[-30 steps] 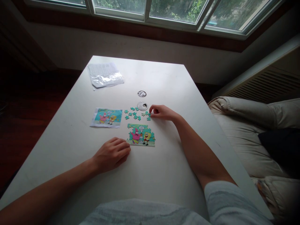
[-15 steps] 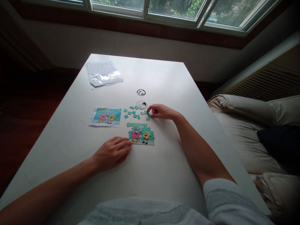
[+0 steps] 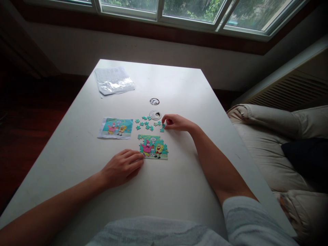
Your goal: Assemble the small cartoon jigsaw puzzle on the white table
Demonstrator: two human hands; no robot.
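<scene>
A partly assembled jigsaw puzzle (image 3: 153, 147) with cartoon figures lies flat on the white table (image 3: 164, 194). My left hand (image 3: 125, 164) rests palm down beside it, fingers stretched out, the fingertips at the puzzle's lower left corner. Beyond the puzzle, several loose teal puzzle pieces (image 3: 146, 125) are scattered. At the right end of that group, my right hand (image 3: 177, 122) is closed, thumb and index finger pinched at a teal puzzle piece (image 3: 163, 126). Left of the puzzle lies a printed reference picture (image 3: 117, 128) of the same cartoon scene.
A clear plastic sleeve with papers (image 3: 114, 81) lies at the table's far left. Two round holes sit in the tabletop, the nearer one with a ring cover (image 3: 152, 115). To the right stands a beige sofa (image 3: 252, 150), and a window (image 3: 189, 12) is ahead.
The assembled puzzle has shifted slightly left and toward me. My right fingertips have moved a touch to the right, while my left hand stays in place.
</scene>
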